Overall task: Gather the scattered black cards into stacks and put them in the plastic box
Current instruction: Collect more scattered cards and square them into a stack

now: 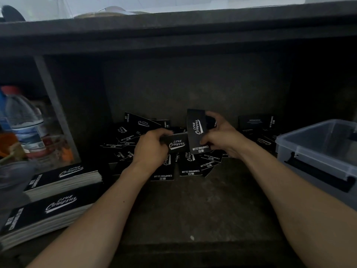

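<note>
now both hands (185, 144) pinch cards (196, 130) above pile (135, 132).

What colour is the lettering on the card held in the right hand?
White, on a black card; the head view shows it.

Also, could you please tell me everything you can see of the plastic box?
The plastic box is translucent plastic with a rim and a black clip on its near wall. It stands upright with no lid on, at the right, partly cut off by the frame, beside the scattered black cards. Its contents are unclear. Neither the left hand nor the right hand touches it.
</note>
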The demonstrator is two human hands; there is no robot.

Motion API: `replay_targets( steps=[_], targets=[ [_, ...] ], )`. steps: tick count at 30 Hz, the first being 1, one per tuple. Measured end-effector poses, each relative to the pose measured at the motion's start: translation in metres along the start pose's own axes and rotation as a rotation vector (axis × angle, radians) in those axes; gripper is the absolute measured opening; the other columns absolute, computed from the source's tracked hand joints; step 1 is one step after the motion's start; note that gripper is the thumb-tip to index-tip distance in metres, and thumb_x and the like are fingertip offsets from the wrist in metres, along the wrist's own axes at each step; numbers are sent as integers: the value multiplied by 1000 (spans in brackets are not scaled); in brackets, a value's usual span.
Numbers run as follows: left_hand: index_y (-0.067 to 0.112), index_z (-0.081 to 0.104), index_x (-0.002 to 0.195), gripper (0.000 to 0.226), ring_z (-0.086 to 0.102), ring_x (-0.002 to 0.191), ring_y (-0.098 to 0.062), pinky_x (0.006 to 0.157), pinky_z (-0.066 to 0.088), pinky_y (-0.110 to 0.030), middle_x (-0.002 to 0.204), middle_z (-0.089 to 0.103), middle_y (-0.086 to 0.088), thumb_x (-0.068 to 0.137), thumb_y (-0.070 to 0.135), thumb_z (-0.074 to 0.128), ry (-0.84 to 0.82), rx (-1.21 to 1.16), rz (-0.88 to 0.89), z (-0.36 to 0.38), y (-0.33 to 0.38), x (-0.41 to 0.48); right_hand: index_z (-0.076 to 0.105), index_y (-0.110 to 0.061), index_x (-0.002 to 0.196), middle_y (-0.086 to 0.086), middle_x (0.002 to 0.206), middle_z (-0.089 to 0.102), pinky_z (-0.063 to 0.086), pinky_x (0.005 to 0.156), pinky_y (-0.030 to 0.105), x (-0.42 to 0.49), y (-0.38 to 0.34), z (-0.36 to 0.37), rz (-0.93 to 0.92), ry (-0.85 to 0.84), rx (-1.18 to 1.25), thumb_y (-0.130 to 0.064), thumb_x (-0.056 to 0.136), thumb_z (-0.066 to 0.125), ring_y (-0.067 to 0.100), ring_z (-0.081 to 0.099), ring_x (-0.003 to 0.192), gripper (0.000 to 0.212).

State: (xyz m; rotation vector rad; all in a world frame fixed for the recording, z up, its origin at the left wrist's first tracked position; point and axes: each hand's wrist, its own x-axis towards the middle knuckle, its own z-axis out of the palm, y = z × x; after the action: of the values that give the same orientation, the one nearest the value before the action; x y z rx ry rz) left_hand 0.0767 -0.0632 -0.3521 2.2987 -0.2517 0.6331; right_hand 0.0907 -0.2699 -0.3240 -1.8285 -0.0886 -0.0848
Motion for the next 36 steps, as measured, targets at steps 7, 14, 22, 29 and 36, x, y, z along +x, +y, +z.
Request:
replay_targets(
  steps=[7, 14, 22, 29, 36],
  targets=[
    [24, 70, 120, 38, 66, 108, -10, 97, 51, -27, 114, 73, 6, 88, 5, 62, -55, -35, 41, 2, 1, -1, 16, -42, 148, 10, 107, 66, 60, 62, 38, -1, -2, 3, -39, 69, 197, 18, 70, 68, 23, 67, 96, 111],
    [25, 68, 122, 47, 64, 105, -8, 92, 48, -24, 114, 71, 8, 78, 34, 83, -90, -46, 81, 4, 3, -4, 55, -21, 94, 16, 99, 68, 56, 59, 30, 5, 6, 5, -132, 231, 96, -10, 77, 79, 24, 70, 86, 32],
    [21, 69, 117, 42, 67, 99, -9, 87, 53, -22, 104, 71, 7, 86, -6, 61, 28, -85, 55, 1, 1, -1, 68, -17, 74, 2, 80, 72, 53, 65, 24, 4, 13, -2, -74, 41, -238, -17, 63, 90, 10, 67, 72, 24],
    [28, 64, 131, 50, 65, 110, -22, 93, 54, -40, 118, 71, -1, 88, 4, 58, -39, 95, -7, 0, -1, -3, 69, -33, 115, -10, 131, 55, 36, 96, 17, 1, 14, 7, -188, -286, -705, -8, 85, 64, 9, 50, 123, 39],
    [25, 67, 126, 46, 65, 106, -25, 84, 49, -30, 113, 72, -4, 89, 0, 56, 47, 102, -7, -3, 0, -3, 49, -30, 139, -2, 126, 57, 43, 93, 23, 1, 13, 4, -142, -239, -824, -43, 76, 77, 15, 54, 116, 70]
  ],
)
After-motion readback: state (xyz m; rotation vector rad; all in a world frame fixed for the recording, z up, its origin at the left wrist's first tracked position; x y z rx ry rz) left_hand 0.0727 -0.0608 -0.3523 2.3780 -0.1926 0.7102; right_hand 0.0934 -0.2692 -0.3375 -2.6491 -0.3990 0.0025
